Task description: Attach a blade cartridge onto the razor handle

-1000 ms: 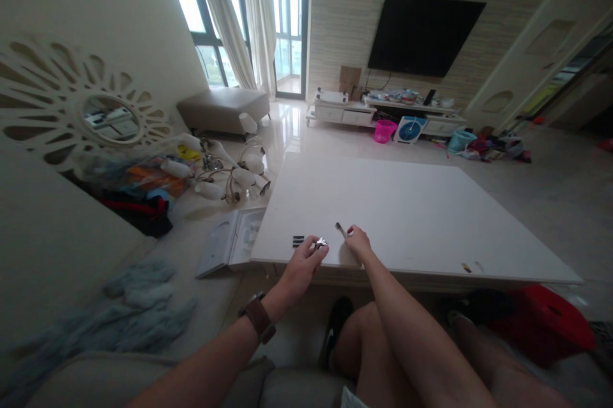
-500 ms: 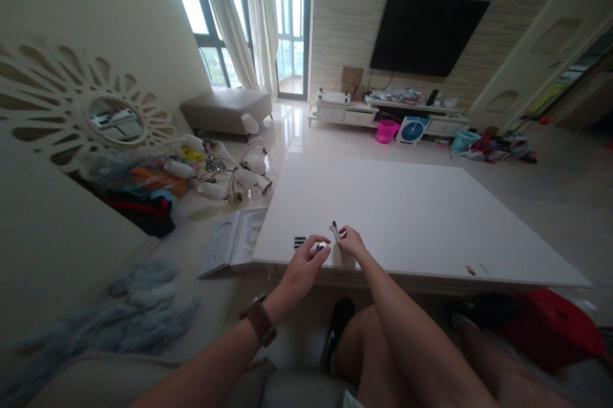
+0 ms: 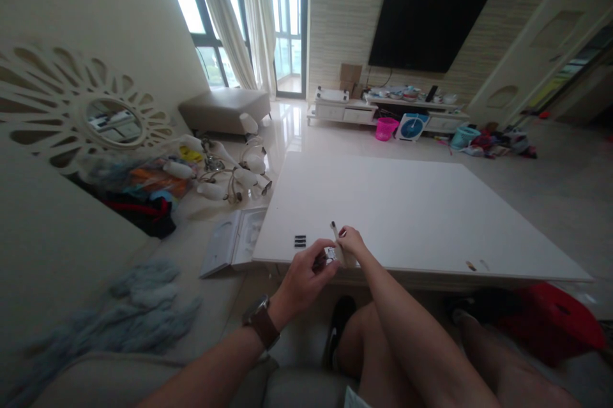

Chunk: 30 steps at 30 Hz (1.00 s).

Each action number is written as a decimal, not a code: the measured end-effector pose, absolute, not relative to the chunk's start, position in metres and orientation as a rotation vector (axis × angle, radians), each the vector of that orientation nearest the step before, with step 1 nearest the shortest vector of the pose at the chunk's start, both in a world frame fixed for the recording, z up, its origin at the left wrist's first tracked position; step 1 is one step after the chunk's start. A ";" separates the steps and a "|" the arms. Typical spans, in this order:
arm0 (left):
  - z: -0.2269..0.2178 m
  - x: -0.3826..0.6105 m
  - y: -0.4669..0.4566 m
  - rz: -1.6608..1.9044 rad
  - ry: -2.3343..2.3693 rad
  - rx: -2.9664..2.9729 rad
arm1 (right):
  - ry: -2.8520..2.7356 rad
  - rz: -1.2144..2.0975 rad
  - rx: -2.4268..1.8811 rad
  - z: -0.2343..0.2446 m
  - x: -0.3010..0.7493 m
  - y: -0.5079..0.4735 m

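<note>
My left hand point(image 3: 306, 271) is closed, thumb and fingers curled round a small silvery-white and dark piece point(image 3: 329, 255) at the table's near edge. Its exact kind is too small to make out. Just to the right, my right hand point(image 3: 351, 242) pinches a slim pale stick with a dark tip point(image 3: 334, 228), which points away from me. The fingers hide its lower end. Both hands are close together over the white table point(image 3: 383, 204). Several short black pieces point(image 3: 300, 241) lie in a small stack-like group left of my left hand.
Two tiny items point(image 3: 471, 265) lie near the table's right front edge. An open white box point(image 3: 223, 242) rests on the floor at left, below a chandelier point(image 3: 234, 172). A red stool-like object point(image 3: 555, 325) stands at right, near my legs.
My left hand has moved slightly right, toward my right hand, and turned so the small piece shows more. The right hand stays nearly in place with the stick.
</note>
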<state>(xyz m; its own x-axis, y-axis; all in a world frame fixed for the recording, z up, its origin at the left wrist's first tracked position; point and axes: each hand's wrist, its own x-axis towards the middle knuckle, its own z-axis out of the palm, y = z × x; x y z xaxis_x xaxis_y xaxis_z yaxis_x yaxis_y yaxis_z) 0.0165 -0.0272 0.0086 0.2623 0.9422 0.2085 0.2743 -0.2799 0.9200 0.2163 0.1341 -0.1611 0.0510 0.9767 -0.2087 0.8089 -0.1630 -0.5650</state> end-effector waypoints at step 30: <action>0.012 0.019 -0.030 1.135 1.086 1.615 | -1.769 0.774 -2.084 -0.148 0.215 0.131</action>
<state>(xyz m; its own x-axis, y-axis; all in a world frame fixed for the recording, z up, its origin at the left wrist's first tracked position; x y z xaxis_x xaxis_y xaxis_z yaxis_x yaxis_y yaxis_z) 0.0186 -0.0298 0.0122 0.2072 0.9543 0.2152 0.1725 -0.2522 0.9522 0.2153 0.1315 -0.1478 0.0970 0.9736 -0.2065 0.8121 -0.1973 -0.5492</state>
